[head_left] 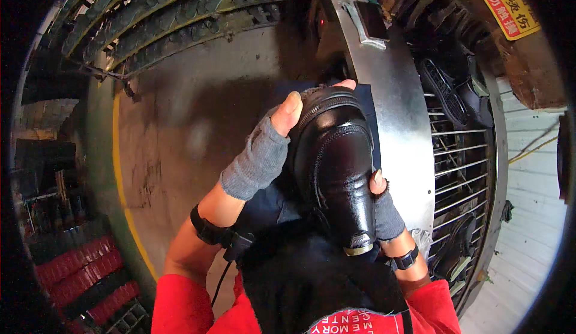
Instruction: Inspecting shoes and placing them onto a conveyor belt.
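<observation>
A glossy black leather shoe [343, 169] is held up in front of my body, its broad stitched end pointing away from me. Its narrow near end has a pale edge. My left hand [268, 139], in a grey fingerless glove, is closed around the far left side of the shoe; the thumb shows and most fingers are hidden behind it. On the near right side, my right hand [386, 209], gloved the same way, grips the shoe with its thumb against the leather. Its other fingers are out of sight beneath.
A curved metal counter [402, 127] runs along my right, with a dark flat item [373, 20] on white cloth. Beyond it, a barred rack [459, 166] carries black shoes [444, 91]. Racks of dark shoe-shaped pieces [198, 19] stand far left, and red pieces [81, 268] lie lower left.
</observation>
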Demonstrator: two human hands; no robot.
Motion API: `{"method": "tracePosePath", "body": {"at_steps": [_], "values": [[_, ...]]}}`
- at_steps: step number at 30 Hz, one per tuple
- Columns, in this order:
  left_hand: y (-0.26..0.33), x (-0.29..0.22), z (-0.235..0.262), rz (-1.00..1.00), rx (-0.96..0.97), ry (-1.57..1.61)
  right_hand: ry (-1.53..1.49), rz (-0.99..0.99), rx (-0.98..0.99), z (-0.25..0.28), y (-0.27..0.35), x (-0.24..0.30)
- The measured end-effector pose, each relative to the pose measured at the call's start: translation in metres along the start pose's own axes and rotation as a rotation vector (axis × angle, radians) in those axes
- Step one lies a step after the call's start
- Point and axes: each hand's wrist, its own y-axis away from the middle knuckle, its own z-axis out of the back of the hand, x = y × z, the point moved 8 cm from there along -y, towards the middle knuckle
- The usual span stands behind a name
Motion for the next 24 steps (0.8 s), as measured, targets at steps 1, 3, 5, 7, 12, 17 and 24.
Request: {"method": "tracePosePath", "body": {"at_steps": [1,3,5,7,12,17,24], "values": [[0.006,-0.002,0.001,0.005,-0.001,-0.003,-0.006,0.0,0.001,-0.004,0.005,0.002],[0.012,-0.019,0.002,0.032,0.086,-0.432,0.11,0.06,-0.01,-0.017,0.007,0.019],[0.027,-0.04,-0.013,-0.02,0.189,-0.613,0.118,0.12,-0.038,-0.031,0.005,0.036],[0.036,-0.059,-0.016,-0.21,0.131,-0.855,0.448,0.19,0.013,-0.034,0.001,0.047],[0.058,-0.049,0.03,-0.175,-0.203,-0.254,0.575,0.303,0.074,-0.085,0.012,0.067],[0.085,-0.016,0.062,-0.155,-0.166,-0.28,0.681,-0.14,-0.162,-0.04,0.024,0.047],[0.1,0.043,0.09,-0.065,-0.028,-0.014,0.891,0.623,0.128,-0.074,0.034,0.072]]}}
